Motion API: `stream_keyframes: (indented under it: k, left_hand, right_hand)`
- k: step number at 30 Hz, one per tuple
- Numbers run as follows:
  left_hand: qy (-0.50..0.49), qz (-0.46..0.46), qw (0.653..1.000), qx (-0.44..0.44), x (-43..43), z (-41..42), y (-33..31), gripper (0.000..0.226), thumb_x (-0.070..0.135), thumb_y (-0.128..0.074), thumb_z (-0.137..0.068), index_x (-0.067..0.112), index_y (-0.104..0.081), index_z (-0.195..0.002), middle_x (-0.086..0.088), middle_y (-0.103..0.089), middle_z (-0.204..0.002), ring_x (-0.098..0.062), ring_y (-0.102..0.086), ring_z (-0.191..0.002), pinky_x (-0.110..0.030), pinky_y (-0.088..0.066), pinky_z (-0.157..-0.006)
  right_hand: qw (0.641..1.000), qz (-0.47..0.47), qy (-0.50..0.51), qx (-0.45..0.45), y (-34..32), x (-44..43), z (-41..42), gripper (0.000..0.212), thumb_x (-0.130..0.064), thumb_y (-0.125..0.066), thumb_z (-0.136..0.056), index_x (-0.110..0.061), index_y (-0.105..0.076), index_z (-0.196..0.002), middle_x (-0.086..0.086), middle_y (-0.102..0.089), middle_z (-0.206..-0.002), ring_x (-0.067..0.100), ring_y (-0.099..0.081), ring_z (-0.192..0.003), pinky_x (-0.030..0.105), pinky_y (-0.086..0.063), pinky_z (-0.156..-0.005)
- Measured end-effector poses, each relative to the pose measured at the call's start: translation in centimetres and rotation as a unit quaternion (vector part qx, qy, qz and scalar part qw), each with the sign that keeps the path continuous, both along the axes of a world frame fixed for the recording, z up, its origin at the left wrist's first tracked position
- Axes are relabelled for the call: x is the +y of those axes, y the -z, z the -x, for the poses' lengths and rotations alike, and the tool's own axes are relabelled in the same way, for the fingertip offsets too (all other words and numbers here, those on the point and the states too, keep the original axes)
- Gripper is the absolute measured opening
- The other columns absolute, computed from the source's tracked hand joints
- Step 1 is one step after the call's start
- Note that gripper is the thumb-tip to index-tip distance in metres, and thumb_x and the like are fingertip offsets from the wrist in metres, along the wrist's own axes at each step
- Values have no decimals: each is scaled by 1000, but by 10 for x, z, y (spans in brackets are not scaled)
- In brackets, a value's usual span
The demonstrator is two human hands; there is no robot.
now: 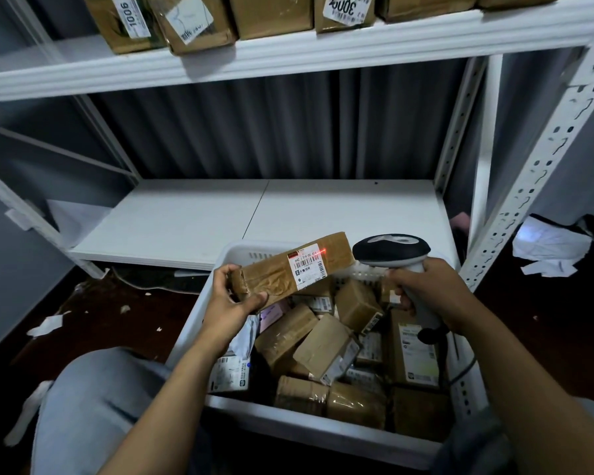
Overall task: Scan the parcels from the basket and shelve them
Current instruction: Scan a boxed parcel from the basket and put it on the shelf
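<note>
While the left hand is pinching the left end of the long taped parcel, with the thumb along the near side and the fingers curled round the end, the parcel is hanging clear above the far left corner of the white basket, label facing up. Right hand is wrapping the handle of the barcode scanner. Red scan line is landing on the label's upper edge.

Judging by the one-handed end grip with no sag, the parcel is behaving light and stiff. It's cardboard under glossy tape, so probably slippery. Clamping across the short end or mid-span looks safer than fingertips on the taped face.

Loose parcels are filling the basket below, tilted every way. Lower shelf board is sitting just beyond the far rim. Upper shelf is carrying numbered parcels.
</note>
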State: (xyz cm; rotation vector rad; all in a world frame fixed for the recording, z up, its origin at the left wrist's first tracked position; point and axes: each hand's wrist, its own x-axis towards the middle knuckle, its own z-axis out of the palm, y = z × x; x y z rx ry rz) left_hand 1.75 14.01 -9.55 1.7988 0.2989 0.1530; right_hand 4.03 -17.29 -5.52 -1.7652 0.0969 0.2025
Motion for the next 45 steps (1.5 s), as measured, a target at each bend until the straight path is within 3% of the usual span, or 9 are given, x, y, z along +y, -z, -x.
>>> stream_keyframes:
  k: [8, 13, 18, 22, 27, 32, 38, 41, 45]
  left_hand:
    - [-5, 18, 1000, -9, 0, -2, 0, 55, 1, -78, -76, 33, -46, -108, -2, -59, -107, -33, -60, -108, -48, -53, -92]
    - [-5, 51, 999, -9, -2, 1, -11, 51, 24, -82, -73, 38, -49, -110, 3, -59, -115, -28, -62, -110, -46, -52, -95]
    - [14, 74, 997, -20, -11, -1, -38, 39, 23, -67, -88, 28, -49, -123, -1, -54, -131, -19, -58, -113, -20, -52, -72]
    - [30, 99, 995, -12, -18, -7, -68, 38, 38, -62, -90, 32, -48, -125, -1, -56, -129, -23, -60, -110, -39, -56, -83]
    - [61, 137, 988, -30, -21, -9, -117, 35, 41, -54, -95, 27, -50, -127, -6, -64, -119, -23, -66, -97, -34, -54, -66]
    - [105, 173, 978, -48, -12, -3, -175, 22, 37, -50, -98, 29, -57, -117, 0, -68, -108, -18, -66, -87, -42, -57, -75]
    - [241, 136, 958, -77, 9, -1, -222, 82, 44, -83, -63, 32, -45, -135, 6, -62, -126, -16, -63, -111, -41, -56, -88]
    - [173, 30, 976, -129, 10, -1, -244, 69, 29, -83, -69, 27, -48, -129, 6, -64, -120, -11, -62, -107, -33, -53, -90]
    - [44, -6, 973, -226, 13, -1, -274, 50, 30, -82, -73, 20, -56, -114, 8, -66, -105, -5, -63, -95, -20, -49, -77]
  right_hand:
    - [999, 34, -18, -13, -2, -1, -2, 25, -15, -65, -88, -8, -60, -64, 2, -59, -51, 15, -54, -45, 24, -45, -45]
    - [1000, -1, -2, -31, -7, 0, 4, 19, -14, -66, -89, -5, -64, -72, 5, -62, -52, 17, -57, -49, 28, -49, -50]
    - [992, -79, 78, -51, -17, 0, 14, 15, -18, -71, -86, -13, -70, -100, 4, -76, -83, 23, -73, -77, 38, -57, -74]
    - [981, -114, 132, -84, -40, 4, 17, 14, -20, -73, -84, -21, -70, -97, -8, -76, -83, 18, -70, -86, 38, -54, -81]
    - [968, -125, 160, -146, -89, 17, 15, 19, -22, -75, -82, -23, -69, -100, -4, -73, -96, 15, -66, -91, 34, -50, -85]
    - [955, -144, 160, -205, -148, 32, 16, 16, -14, -72, -85, -27, -65, -91, -4, -70, -94, 12, -64, -87, 26, -49, -76]
    - [944, -157, 182, -225, -203, 43, 10, 36, -19, -76, -81, -9, -67, -115, 6, -72, -106, 24, -66, -99, 32, -50, -85]
    - [945, -159, 171, -227, -236, 50, 6, 37, -21, -75, -82, -9, -66, -116, 10, -70, -111, 29, -64, -107, 43, -49, -99]
    - [948, -139, 155, -240, -274, 66, -6, 53, -35, -81, -72, -8, -65, -115, 10, -70, -112, 31, -64, -106, 45, -50, -98]
